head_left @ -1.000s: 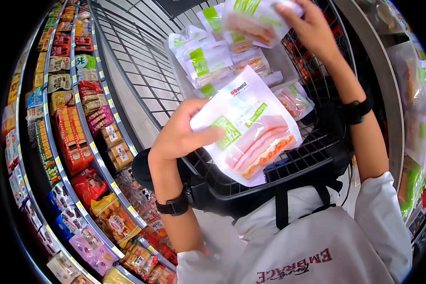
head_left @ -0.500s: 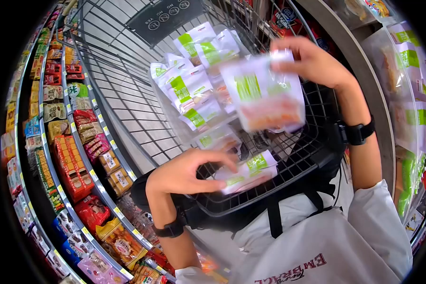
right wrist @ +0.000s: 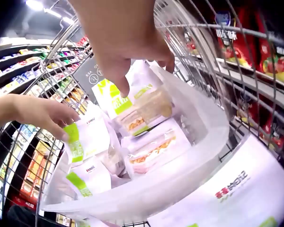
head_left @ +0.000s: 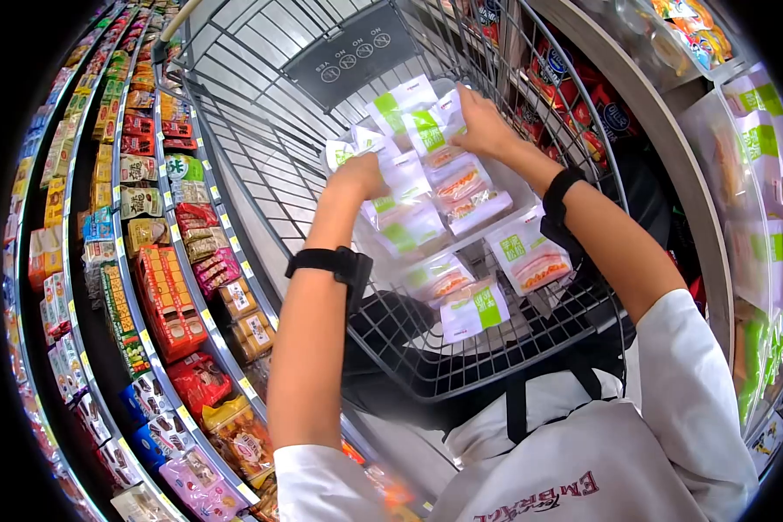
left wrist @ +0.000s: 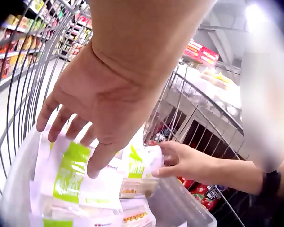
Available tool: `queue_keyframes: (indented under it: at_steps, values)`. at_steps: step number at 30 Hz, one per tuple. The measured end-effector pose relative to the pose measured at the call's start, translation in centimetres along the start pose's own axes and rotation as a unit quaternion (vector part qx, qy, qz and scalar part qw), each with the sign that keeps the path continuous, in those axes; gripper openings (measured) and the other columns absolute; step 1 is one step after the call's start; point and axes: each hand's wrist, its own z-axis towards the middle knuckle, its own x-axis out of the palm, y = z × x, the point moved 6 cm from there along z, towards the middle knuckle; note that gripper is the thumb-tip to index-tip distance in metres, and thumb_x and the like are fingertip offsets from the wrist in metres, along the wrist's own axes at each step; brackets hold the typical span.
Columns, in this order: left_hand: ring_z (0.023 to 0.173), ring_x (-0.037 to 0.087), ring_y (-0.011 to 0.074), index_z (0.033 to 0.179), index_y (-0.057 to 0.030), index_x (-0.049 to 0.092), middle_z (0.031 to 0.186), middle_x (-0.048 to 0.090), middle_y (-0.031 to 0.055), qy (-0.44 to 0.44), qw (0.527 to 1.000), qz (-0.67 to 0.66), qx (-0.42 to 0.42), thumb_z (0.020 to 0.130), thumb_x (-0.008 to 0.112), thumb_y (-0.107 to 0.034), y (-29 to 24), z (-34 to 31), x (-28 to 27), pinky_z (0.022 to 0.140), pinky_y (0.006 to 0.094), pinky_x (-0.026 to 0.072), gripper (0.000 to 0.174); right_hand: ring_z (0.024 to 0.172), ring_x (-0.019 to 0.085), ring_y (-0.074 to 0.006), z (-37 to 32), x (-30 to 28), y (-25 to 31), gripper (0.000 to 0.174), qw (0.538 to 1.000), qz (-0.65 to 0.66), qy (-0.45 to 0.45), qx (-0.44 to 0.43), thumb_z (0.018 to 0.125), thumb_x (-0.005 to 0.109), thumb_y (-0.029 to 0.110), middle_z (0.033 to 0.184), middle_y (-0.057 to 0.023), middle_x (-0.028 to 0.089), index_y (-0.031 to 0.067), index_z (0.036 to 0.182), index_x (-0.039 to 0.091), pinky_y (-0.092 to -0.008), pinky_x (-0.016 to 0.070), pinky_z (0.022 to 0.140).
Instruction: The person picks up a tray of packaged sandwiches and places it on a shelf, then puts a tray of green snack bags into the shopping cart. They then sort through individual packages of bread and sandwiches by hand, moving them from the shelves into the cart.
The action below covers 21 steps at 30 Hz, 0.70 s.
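White-and-green sandwich packs [head_left: 463,184] fill a translucent bin [right wrist: 175,172] inside a wire cart [head_left: 461,389]. My right hand [head_left: 487,126] pinches the top of one pack [right wrist: 144,101] at the bin's far right, thumb in front and fingers behind it. Over the bin's left side, my left hand [head_left: 359,180] has its fingers spread and slightly bent at the tops of other packs [left wrist: 71,175]; the thumb [left wrist: 100,160] lies in front of them. Outside the bin, nearer my body, several packs [head_left: 531,252] lie on the cart's wire.
Snack shelves [head_left: 170,287] run along the left. On the right, a grey shelf edge [head_left: 670,113] borders the cart, with more white-and-green packs [head_left: 761,139] in a clear holder beyond. Red bags [head_left: 583,113] stand behind the cart's wire. A dark sign [head_left: 352,56] hangs at its far end.
Both hands have moved away from my body to the bin. The pack that my right hand carried appears to rest near the cart's right side. My left hand has left the packs at the near end.
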Motion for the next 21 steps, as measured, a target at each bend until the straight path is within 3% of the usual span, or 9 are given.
queue_keyframes:
  at_steps: [4,7,9,12,14,15,16,18,21]
  values:
    - [0.117,0.061,0.0354,0.118,-0.0048,0.065,0.118,0.066,0.0213,-0.040,0.998,-0.019,-0.052,0.075,0.072,-0.022,0.7,1.4,2.2,0.096,0.0371,0.0513,0.047,0.112,0.059,-0.0402,0.5,0.6,-1.4,0.062,0.988,0.047,0.108,0.104,0.073,0.078,0.020,0.122,-0.0263,0.060,-0.0041,0.125,0.056,-0.0425,0.0468,0.098]
    - [0.109,0.065,0.0348,0.120,-0.0056,0.065,0.113,0.068,0.0202,-0.044,0.995,-0.034,-0.083,0.074,0.074,-0.022,1.3,-0.2,0.7,0.091,0.0376,0.0522,0.050,0.100,0.065,-0.0408,0.5,0.1,-1.4,0.054,0.999,-0.041,-0.011,0.002,0.079,0.076,0.024,0.108,-0.0228,0.068,-0.0027,0.122,0.057,-0.0432,0.0510,0.091]
    - [0.099,0.067,0.0275,0.122,-0.0042,0.063,0.111,0.069,0.0161,0.032,0.983,-0.170,0.059,0.077,0.074,-0.020,0.1,-2.1,-0.3,0.086,0.0366,0.0517,0.049,0.088,0.069,-0.0362,0.5,-0.7,-0.7,0.040,0.990,0.140,-0.005,0.021,0.089,0.070,0.026,0.099,-0.0180,0.071,-0.0017,0.116,0.059,-0.0393,0.0535,0.081]
    - [0.097,0.062,0.0168,0.126,-0.0007,0.059,0.111,0.068,0.0100,-0.015,0.899,-0.417,0.135,0.084,0.071,-0.012,-1.2,-8.4,-2.9,0.086,0.0322,0.0494,0.045,0.093,0.067,-0.0387,0.2,-5.8,3.4,0.032,0.961,0.272,-0.044,-0.002,0.090,0.066,0.027,0.099,-0.0253,0.068,0.0011,0.108,0.062,-0.0429,0.0524,0.081]
    - [0.102,0.060,0.0129,0.130,0.0015,0.054,0.112,0.067,0.0068,-0.022,0.852,-0.502,0.148,0.088,0.068,-0.006,-2.0,-12.3,-3.9,0.090,0.0295,0.0485,0.045,0.090,0.069,-0.0296,0.4,-8.0,4.2,0.034,0.942,0.320,-0.085,-0.053,0.091,0.067,0.026,0.097,-0.0210,0.069,0.0010,0.113,0.060,-0.0389,0.0523,0.080]
    - [0.104,0.059,0.0120,0.132,0.0012,0.052,0.113,0.065,0.0048,-0.033,0.823,-0.542,0.168,0.088,0.068,-0.004,-2.5,-14.2,-4.3,0.092,0.0289,0.0484,0.048,0.089,0.068,-0.0188,0.2,-9.1,4.8,0.034,0.917,0.394,-0.050,-0.030,0.092,0.067,0.024,0.096,-0.0134,0.071,0.0003,0.116,0.060,-0.0341,0.0530,0.080]
    - [0.105,0.059,0.0122,0.134,0.0016,0.050,0.113,0.065,0.0048,-0.038,0.810,-0.556,0.180,0.086,0.068,-0.002,-2.5,-15.4,-4.2,0.091,0.0282,0.0482,0.051,0.089,0.068,-0.0188,-0.6,-10.6,5.5,0.034,0.921,0.385,-0.055,-0.035,0.092,0.067,0.024,0.096,-0.0134,0.071,0.0003,0.116,0.060,-0.0341,0.0530,0.080]
    - [0.101,0.060,0.0115,0.128,0.0026,0.054,0.108,0.065,0.0048,-0.055,0.778,-0.592,0.201,0.085,0.069,-0.001,-2.4,-17.1,-3.6,0.090,0.0274,0.0486,0.046,0.090,0.066,-0.0117,-2.3,-12.6,7.0,0.032,0.865,0.501,-0.033,-0.030,0.093,0.066,0.019,0.097,-0.0075,0.071,-0.0008,0.118,0.060,-0.0286,0.0534,0.079]
    - [0.101,0.062,0.0139,0.110,0.0021,0.062,0.108,0.068,0.0103,-0.057,0.739,-0.626,0.240,0.082,0.071,-0.001,-2.1,-18.0,-2.0,0.090,0.0286,0.0488,0.030,0.091,0.067,-0.0099,-4.9,-14.5,7.3,0.030,0.862,0.507,-0.006,-0.008,0.094,0.065,0.015,0.101,-0.0075,0.071,-0.0017,0.119,0.060,-0.0247,0.0531,0.079]
